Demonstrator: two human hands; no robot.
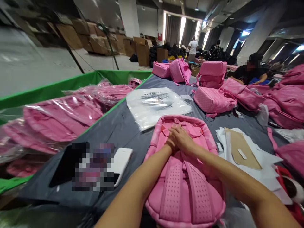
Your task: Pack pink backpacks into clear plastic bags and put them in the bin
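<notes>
Head view: right hand (184,139) flat over left hand (171,143) on pink backpack (185,190) (bag print unreadable).

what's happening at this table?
A person presses both hands, right hand stacked over left hand, onto the upper back of a pink backpack lying straps-up on the grey table. A stack of clear plastic bags lies just beyond it. Bagged pink backpacks fill the green bin alongside.

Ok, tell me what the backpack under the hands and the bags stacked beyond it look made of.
Backpack: pink woven fabric, it seems, matte; the straps look like perforated foam mesh, dotted with holes. Bags: thin clear plastic film, glossy, with glare, wrinkles and grey print. Both hands press on the backpack.
</notes>
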